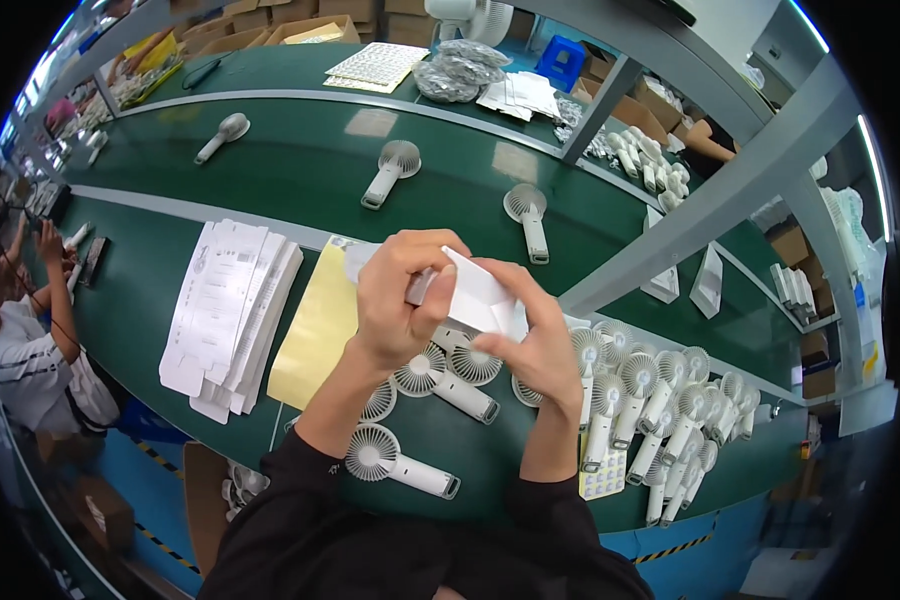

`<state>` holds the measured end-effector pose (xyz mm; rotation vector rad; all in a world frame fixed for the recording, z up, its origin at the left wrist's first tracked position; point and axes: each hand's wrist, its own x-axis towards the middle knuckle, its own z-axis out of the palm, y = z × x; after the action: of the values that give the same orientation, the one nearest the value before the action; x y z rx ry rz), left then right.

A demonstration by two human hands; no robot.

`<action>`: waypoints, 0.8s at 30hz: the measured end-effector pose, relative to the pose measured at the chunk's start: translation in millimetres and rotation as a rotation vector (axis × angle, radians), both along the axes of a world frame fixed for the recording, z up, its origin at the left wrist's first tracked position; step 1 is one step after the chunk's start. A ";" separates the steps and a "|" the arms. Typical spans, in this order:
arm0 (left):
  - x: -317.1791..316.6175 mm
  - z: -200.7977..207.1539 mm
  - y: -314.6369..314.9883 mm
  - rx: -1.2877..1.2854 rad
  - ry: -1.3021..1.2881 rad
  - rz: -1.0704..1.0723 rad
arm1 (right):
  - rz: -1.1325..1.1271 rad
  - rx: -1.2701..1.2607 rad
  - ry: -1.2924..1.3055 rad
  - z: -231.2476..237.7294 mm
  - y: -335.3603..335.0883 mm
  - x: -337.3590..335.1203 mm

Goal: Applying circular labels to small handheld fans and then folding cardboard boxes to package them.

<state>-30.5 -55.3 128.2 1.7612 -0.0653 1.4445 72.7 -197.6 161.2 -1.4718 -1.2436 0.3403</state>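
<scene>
A small white carton [480, 295] is held up in front of me, its near end open so that the inside shows. My left hand [395, 300] is closed around its left side, thumb pressed on the wall. From the right, my right hand [540, 345] grips the carton between fingers and thumb. Beneath my hands several white handheld fans lie on the green bench, among them one fan [425, 475] near the front edge and another fan [467, 397] just below the carton. The carton's far end is hidden by my fingers.
Flat white cartons [225, 310] are stacked at left beside a yellow sheet [310, 320]. Many fans [660, 400] crowd the bench at right, by a grey metal post [700, 190]. Beyond a rail, spaced fans [395, 172] lie on a green belt. A co-worker [40, 340] sits at far left.
</scene>
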 end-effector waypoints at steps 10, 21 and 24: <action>-4.7 12.8 16.5 0.025 -0.019 0.210 | -0.345 0.245 -0.492 -39.6 24.3 47.9; -10.7 15.5 29.0 0.074 0.337 0.166 | -0.901 -0.488 -0.814 -145.5 60.1 164.2; -7.3 16.9 27.2 0.197 0.279 0.172 | -0.998 -0.820 -0.639 -168.8 58.8 194.5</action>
<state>-37.9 -28.1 145.1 2.1604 0.0960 1.3334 267.3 -138.8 -7.6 -2.8477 -0.6520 -0.3894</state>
